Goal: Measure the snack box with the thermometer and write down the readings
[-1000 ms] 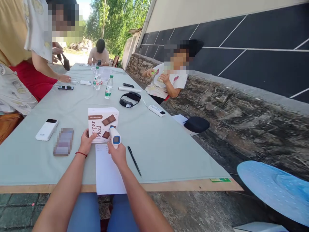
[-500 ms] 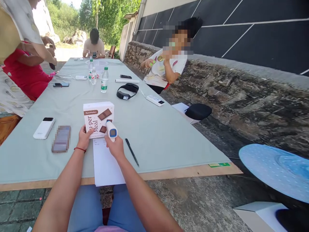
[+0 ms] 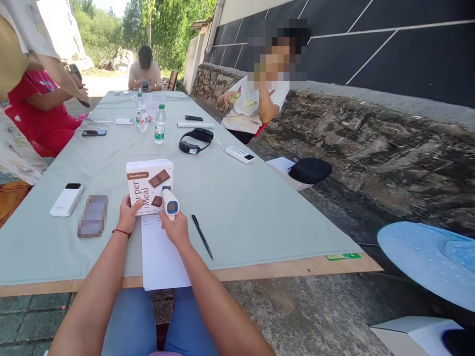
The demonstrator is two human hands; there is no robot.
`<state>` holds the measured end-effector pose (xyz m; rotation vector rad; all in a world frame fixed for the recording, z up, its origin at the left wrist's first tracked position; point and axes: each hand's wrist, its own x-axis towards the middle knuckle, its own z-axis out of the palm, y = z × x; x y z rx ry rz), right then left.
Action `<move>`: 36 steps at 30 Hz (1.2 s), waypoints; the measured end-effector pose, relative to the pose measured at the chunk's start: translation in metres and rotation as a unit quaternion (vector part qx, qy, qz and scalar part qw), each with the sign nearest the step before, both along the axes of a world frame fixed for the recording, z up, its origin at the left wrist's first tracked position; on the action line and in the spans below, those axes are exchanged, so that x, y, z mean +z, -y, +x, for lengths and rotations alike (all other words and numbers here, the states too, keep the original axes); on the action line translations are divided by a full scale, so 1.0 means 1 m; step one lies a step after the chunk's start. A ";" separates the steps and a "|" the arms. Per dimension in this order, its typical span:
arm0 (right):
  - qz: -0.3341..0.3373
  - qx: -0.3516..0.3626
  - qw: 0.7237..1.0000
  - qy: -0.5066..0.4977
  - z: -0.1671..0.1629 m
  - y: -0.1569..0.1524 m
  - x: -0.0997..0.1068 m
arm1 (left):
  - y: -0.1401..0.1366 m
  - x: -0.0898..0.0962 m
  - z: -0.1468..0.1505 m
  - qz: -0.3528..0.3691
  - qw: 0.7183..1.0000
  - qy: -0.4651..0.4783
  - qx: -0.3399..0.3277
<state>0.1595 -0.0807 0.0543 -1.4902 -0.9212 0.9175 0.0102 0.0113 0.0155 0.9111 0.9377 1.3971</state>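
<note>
My left hand (image 3: 128, 213) grips the lower left of a white and brown food box (image 3: 150, 180) with chocolate pieces printed on its front. The box is upright at the far end of a sheet of paper (image 3: 161, 262). Closed around the handle of a white infrared thermometer (image 3: 171, 204) is my right hand (image 3: 175, 227). Its nose points at the box front, and its small screen with a blue rim faces me. Whether the nose touches the box I cannot tell. A black pen (image 3: 202, 236) lies to the right of the paper.
Left of the box lie a white power bank (image 3: 67, 200) and a blurred phone (image 3: 92, 216). Farther up the table are a black headband device (image 3: 195, 140), another power bank (image 3: 239, 154) and bottles (image 3: 160, 124). Other people sit or stand around the table (image 3: 260, 222).
My hands, the box and the thermometer keep nearly the same pose. The view has shifted slightly. At the left, the other people's arms have moved.
</note>
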 end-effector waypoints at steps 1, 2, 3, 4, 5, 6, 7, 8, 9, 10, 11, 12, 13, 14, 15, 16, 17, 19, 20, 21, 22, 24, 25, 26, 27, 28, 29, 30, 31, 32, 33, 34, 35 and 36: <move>0.004 0.007 1.000 0.001 0.001 0.000 0.000 | 0.000 0.001 0.000 -0.001 1.000 0.002 0.000; 0.009 0.014 1.000 0.002 0.003 0.000 0.000 | 0.001 0.003 0.001 -0.001 1.000 0.002 0.000; 0.012 0.020 1.000 0.002 0.004 0.000 0.000 | 0.002 0.005 0.001 -0.002 1.000 0.002 0.000; 0.012 0.024 1.000 -0.001 0.006 0.000 0.001 | 0.002 0.006 0.002 -0.002 1.000 0.003 0.001; 0.010 0.025 1.000 -0.003 0.009 0.000 0.001 | 0.003 0.008 0.003 -0.004 1.000 0.004 0.001; 0.005 0.025 1.000 -0.006 0.011 0.000 0.003 | 0.004 0.010 0.004 -0.005 1.000 0.004 0.000; 0.000 0.025 1.000 -0.007 0.014 0.000 0.004 | 0.004 0.012 0.005 -0.006 1.000 0.002 -0.002; -0.005 0.028 1.000 -0.008 0.017 0.000 0.006 | 0.004 0.013 0.006 -0.006 1.000 0.000 -0.004; -0.008 0.033 0.999 -0.009 0.021 0.000 0.008 | 0.004 0.014 0.007 -0.007 1.000 -0.002 -0.006; -0.007 0.038 0.999 -0.010 0.024 0.000 0.010 | 0.003 0.015 0.008 -0.007 1.000 -0.005 -0.008; -0.003 0.041 0.999 -0.012 0.028 0.001 0.012 | 0.002 0.015 0.008 -0.007 1.000 -0.007 -0.008; 0.002 0.042 0.999 -0.016 0.033 0.002 0.013 | 0.000 0.016 0.008 -0.005 1.000 -0.009 -0.006; 0.006 0.041 0.999 -0.019 0.037 0.004 0.014 | -0.003 0.015 0.008 -0.003 1.000 -0.010 -0.004; 0.009 0.038 0.999 -0.021 0.042 0.005 0.015 | -0.006 0.015 0.008 0.000 1.000 -0.013 -0.001; 0.009 0.037 0.999 -0.022 0.047 0.007 0.016 | -0.009 0.014 0.008 0.003 1.000 -0.017 0.002; 0.005 0.039 0.999 -0.021 0.052 0.009 0.016 | -0.013 0.012 0.007 0.007 1.000 -0.022 0.005; 0.000 0.042 0.999 -0.019 0.057 0.011 0.016 | -0.017 0.010 0.007 0.011 0.999 -0.029 0.008; -0.014 0.047 0.999 -0.011 0.065 0.015 0.018 | -0.023 0.005 0.005 0.023 0.999 -0.045 0.013; -0.020 0.048 0.999 -0.006 0.067 0.018 0.019 | -0.026 0.002 0.004 0.029 0.998 -0.052 0.017; -0.023 0.050 0.998 -0.001 0.069 0.021 0.021 | -0.029 -0.001 0.004 0.035 0.997 -0.058 0.022; -0.024 0.055 0.998 0.004 0.070 0.025 0.024 | -0.031 -0.004 0.003 0.039 0.997 -0.061 0.027; -0.020 0.077 0.997 0.008 0.068 0.033 0.032 | -0.033 -0.009 0.001 0.041 0.997 -0.060 0.036; -0.016 0.090 0.996 0.008 0.066 0.038 0.037 | -0.034 -0.010 0.000 0.041 0.997 -0.061 0.037; -0.013 0.103 0.995 0.007 0.062 0.043 0.042 | -0.035 -0.012 0.000 0.042 0.997 -0.062 0.036; -0.009 0.114 0.993 0.006 0.058 0.049 0.047 | -0.035 -0.013 0.000 0.042 0.996 -0.066 0.034; -0.004 0.124 0.992 0.005 0.054 0.055 0.053 | -0.036 -0.013 0.000 0.043 0.996 -0.072 0.031; 0.001 0.134 0.991 0.004 0.049 0.061 0.058 | -0.036 -0.014 0.000 0.044 0.996 -0.079 0.027; 0.009 0.145 0.989 0.005 0.044 0.067 0.063 | -0.036 -0.014 0.001 0.044 0.995 -0.084 0.023; 0.019 0.155 0.988 0.009 0.039 0.073 0.068 | -0.036 -0.015 0.001 0.046 0.995 -0.089 0.018; 0.030 0.164 0.986 0.014 0.034 0.078 0.071 | -0.036 -0.015 0.002 0.048 0.995 -0.092 0.013; 0.039 0.171 0.984 0.019 0.030 0.082 0.074 | -0.037 -0.015 0.002 0.050 0.994 -0.094 0.008; 0.047 0.178 0.983 0.023 0.026 0.085 0.077 | -0.037 -0.015 0.003 0.052 0.994 -0.095 0.005; 0.052 0.184 0.981 0.024 0.023 0.088 0.078 | -0.037 -0.015 0.004 0.054 0.994 -0.096 0.004; 0.056 0.190 0.980 0.024 0.020 0.089 0.079 | -0.037 -0.015 0.004 0.054 0.994 -0.098 0.004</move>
